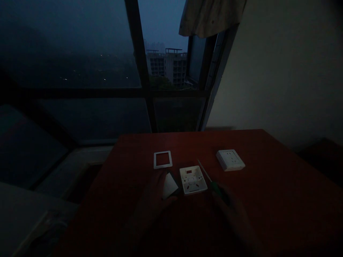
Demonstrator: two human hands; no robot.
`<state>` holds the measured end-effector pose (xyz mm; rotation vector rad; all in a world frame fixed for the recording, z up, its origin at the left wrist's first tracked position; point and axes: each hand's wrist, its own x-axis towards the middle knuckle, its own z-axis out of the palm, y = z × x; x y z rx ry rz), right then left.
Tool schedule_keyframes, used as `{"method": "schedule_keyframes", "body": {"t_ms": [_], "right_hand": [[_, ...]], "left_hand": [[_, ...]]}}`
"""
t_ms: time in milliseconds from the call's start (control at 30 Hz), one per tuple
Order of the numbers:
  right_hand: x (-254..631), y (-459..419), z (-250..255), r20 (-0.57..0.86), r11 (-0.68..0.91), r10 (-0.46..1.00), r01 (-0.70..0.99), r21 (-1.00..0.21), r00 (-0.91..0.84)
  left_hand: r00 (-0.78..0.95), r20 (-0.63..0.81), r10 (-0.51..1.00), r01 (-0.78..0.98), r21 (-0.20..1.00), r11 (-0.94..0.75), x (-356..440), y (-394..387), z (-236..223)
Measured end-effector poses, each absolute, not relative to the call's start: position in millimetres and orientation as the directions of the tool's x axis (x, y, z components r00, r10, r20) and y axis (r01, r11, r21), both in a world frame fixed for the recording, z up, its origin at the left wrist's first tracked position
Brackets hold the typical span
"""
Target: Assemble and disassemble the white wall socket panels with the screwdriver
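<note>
The scene is very dark. My left hand [154, 194] rests on the red table [268, 185], its fingers closed on a small white plate [169, 185]. My right hand [230, 208] grips a green-handled screwdriver [211, 180], whose thin shaft points up and left. Between the hands lies a white square socket back box [193, 179], open side up. A white square frame [163, 159] lies just beyond my left hand. A whole white wall socket [230, 159] sits further right.
A large window [80, 71] with dark bars fills the far side, and buildings show outside. A cloth [209, 16] hangs at the top. A pale wall [289, 71] stands on the right. A light-coloured ledge [80, 160] lies left of the table.
</note>
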<state>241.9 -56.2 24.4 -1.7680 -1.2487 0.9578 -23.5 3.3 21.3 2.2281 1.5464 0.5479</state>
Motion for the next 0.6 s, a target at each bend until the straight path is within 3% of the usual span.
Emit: {"method": "schedule_keyframes", "body": {"t_ms": [200,400,600], "right_hand": [[248.4,-64.2,33.7,-0.066,-0.108,0.993,0.532,-0.84,0.097],[257.4,-79.4,45.9,-0.196,-0.166,0.98,0.601,-0.782,0.016],[257.2,-81.7,65.4,-0.161,-0.024,0.975,0.653,-0.757,-0.15]], "left_hand": [[0.401,0.126,0.907,0.8,0.434,-0.414,-29.4,-2.0,23.5],[0.393,0.007,0.92,0.798,0.494,-0.345,-32.6,-8.9,17.7],[0.476,0.011,0.88,0.751,0.515,-0.413,-35.4,-20.4,7.4]]}}
